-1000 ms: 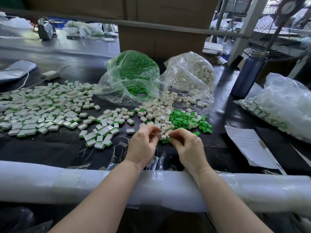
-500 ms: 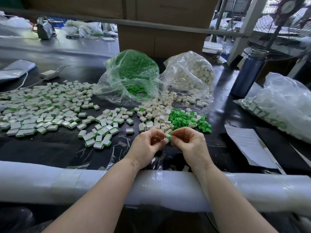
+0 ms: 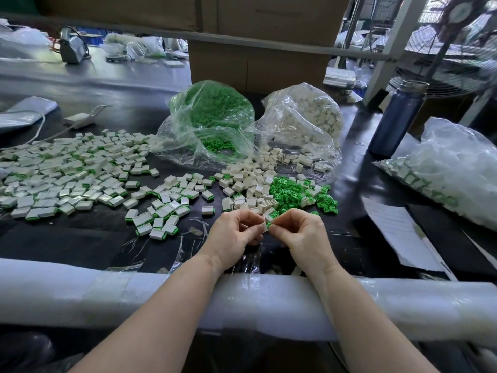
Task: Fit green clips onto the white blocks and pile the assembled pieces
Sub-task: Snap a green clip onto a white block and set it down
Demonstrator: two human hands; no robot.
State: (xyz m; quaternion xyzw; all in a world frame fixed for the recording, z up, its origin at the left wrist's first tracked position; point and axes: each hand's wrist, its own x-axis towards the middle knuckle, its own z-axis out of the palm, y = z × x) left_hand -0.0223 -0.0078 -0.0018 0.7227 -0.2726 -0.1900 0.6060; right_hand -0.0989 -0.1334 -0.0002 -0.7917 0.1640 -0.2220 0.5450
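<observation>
My left hand (image 3: pixel 233 232) pinches a small white block (image 3: pixel 264 226) just above the black table. My right hand (image 3: pixel 301 232) presses a green clip (image 3: pixel 269 225) against the block's right end, so the fingertips of both hands meet there. Behind them lie a heap of loose white blocks (image 3: pixel 250 184) and a patch of loose green clips (image 3: pixel 293 193). Assembled white-and-green pieces (image 3: pixel 67 170) spread in a wide pile across the left of the table, with a smaller cluster (image 3: pixel 161 216) nearer my left hand.
An open clear bag of green clips (image 3: pixel 215 117) and another of white blocks (image 3: pixel 309 117) stand at the back centre. A blue bottle (image 3: pixel 395 119) and a filled plastic bag (image 3: pixel 451 173) are on the right, papers (image 3: pixel 398 232) beside them. A foam-wrapped rail (image 3: pixel 80 292) runs along the near edge.
Both hands have drawn slightly back from the loose heap toward me and tightened together; the green clip now sits against the end of the white block between the fingertips.
</observation>
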